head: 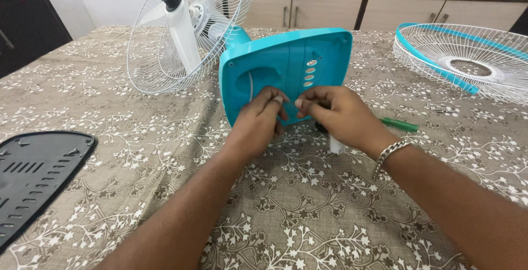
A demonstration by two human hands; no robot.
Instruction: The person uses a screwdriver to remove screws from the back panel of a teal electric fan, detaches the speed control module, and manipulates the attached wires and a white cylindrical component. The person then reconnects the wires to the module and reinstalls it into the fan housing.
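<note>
Across a floral brown tablecloth (308, 215), the left hand (258, 124) and right hand (338, 116) pinch fingertips closed at the lower edge of a tipped turquoise plastic fan base (286, 69), whose hollow underside shows a white cord, with a green-handled screwdriver (400, 124) just right of the grip.

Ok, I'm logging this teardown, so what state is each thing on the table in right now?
Fan: lying on its side, front guard off, blades exposed.
Teal base: tipped up, open underside facing the camera.
Front guard: detached, lying flat on the table.
Black cover plate: removed, lying flat.
Green screwdriver: lying unused.
Left hand: fingers pinched at the base's lower edge.
Right hand: likewise.
</note>
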